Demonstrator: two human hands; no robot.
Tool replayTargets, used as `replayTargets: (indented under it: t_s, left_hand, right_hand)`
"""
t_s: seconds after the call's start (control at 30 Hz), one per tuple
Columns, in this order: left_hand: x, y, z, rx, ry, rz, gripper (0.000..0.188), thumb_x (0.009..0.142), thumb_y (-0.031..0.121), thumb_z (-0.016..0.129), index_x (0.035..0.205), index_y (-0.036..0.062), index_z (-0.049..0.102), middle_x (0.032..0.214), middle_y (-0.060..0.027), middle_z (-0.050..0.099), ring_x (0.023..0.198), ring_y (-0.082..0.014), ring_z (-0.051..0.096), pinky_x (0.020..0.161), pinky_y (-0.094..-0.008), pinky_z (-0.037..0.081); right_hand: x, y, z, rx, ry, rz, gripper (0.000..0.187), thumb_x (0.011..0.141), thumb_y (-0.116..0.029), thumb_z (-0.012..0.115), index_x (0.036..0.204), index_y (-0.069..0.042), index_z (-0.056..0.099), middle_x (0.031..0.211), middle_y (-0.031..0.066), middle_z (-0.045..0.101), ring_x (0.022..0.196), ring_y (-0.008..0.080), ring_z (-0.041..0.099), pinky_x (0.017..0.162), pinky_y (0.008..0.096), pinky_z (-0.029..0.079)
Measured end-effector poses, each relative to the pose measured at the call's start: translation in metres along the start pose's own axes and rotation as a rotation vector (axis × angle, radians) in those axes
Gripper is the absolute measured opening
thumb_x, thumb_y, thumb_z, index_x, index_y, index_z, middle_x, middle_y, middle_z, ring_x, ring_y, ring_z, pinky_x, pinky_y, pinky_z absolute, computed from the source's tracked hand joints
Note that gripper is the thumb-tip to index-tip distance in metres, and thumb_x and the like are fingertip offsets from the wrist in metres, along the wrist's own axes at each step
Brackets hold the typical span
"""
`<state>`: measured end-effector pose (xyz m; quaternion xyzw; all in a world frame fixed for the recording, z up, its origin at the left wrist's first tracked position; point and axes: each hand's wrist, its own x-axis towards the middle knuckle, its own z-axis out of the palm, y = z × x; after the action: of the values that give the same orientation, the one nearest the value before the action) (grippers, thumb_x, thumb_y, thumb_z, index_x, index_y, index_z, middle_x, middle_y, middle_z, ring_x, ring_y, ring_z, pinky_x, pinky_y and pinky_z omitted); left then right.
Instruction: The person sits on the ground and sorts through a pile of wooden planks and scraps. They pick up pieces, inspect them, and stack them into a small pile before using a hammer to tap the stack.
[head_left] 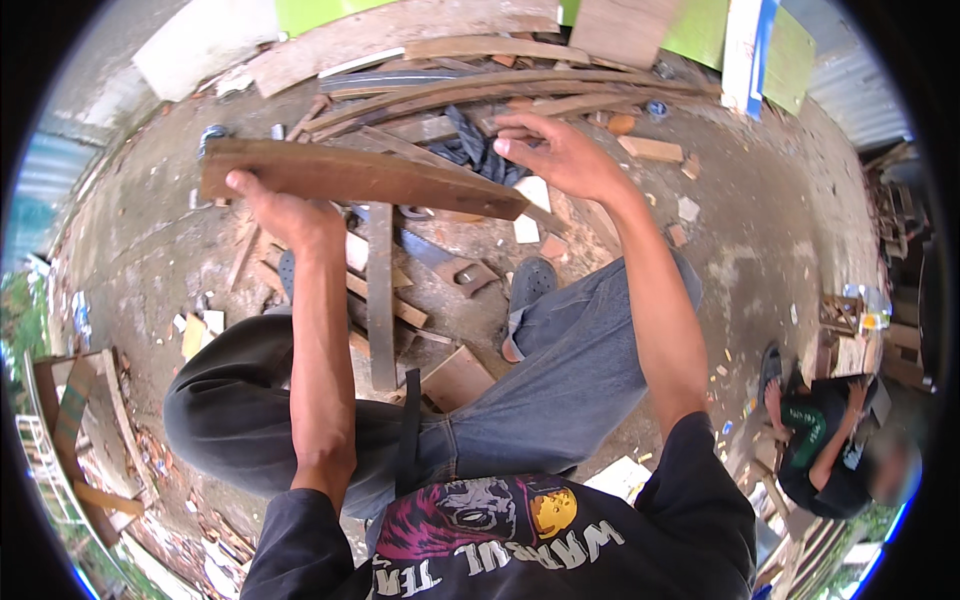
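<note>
A thick brown wooden board [360,176] is raised in front of me, tapering toward its right end. My left hand [285,212] grips it near its wide left end, the thumb on the near face and the fingers hidden behind. My right hand [560,155] hovers above the board's right end, apart from it, with fingers stretched out and nothing in them. Below the board, a handsaw [447,262] with a wooden handle lies on the ground between my feet. Beside it, a long narrow plank [381,300] runs toward me over several smaller wood offcuts.
Long planks [450,95] are piled ahead, with dark cloth [470,140] among them. Panels lean along the far side. A wood block [650,149] lies at the right. Another person [830,440] sits at the far right. A wooden frame [75,440] stands at the left.
</note>
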<state>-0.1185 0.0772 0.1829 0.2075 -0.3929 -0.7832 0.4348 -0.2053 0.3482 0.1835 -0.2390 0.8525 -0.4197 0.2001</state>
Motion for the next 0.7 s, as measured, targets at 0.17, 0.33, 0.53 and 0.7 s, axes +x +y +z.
replayTargets:
  t_s: [0.17,0.33,0.53,0.7]
  left_hand:
    - [-0.029,-0.073,0.032,-0.038,-0.014,-0.318,0.062,0.103,0.053,0.032,0.141,0.0053,0.038,0.141,-0.0132,0.045,0.128,-0.0285,0.046,0.110,-0.0448,0.035]
    - [-0.056,-0.148,0.031,-0.038,0.009,-0.556,0.066,0.101,0.057,0.034,0.143,0.0057,0.035,0.142,-0.0115,0.044,0.128,-0.0278,0.045,0.110,-0.0442,0.033]
    - [-0.048,-0.213,-0.037,0.530,-0.309,-0.867,0.079,0.095,0.062,0.043,0.151,0.0078,0.027,0.151,-0.0158,0.035,0.138,-0.0280,0.035,0.114,-0.0460,0.026]
    - [-0.023,-0.248,-0.159,1.704,-0.307,-0.802,0.110,0.078,0.065,0.067,0.155,0.0092,0.012,0.157,-0.0258,0.017,0.147,-0.0377,0.013,0.117,-0.0505,0.017]
  right_hand:
    - [0.002,0.024,0.004,-0.281,-0.168,0.048,0.096,0.077,-0.067,0.067,0.149,-0.011,0.034,0.147,0.0213,0.041,0.136,0.0378,0.040,0.112,0.0530,0.034]
    - [0.002,0.081,0.016,-0.314,-0.274,0.113,0.084,0.080,-0.049,0.073,0.142,-0.003,0.039,0.134,0.0280,0.050,0.123,0.0389,0.053,0.102,0.0464,0.044]
    - [0.000,0.133,0.014,-0.525,-0.300,0.340,0.057,0.086,-0.034,0.070,0.129,-0.003,0.047,0.111,0.0234,0.063,0.105,0.0390,0.062,0.089,0.0483,0.050]
    - [-0.017,0.194,0.001,-0.627,-0.163,0.616,0.055,0.087,-0.029,0.070,0.131,-0.010,0.042,0.115,0.0229,0.059,0.111,0.0387,0.058,0.089,0.0514,0.049]
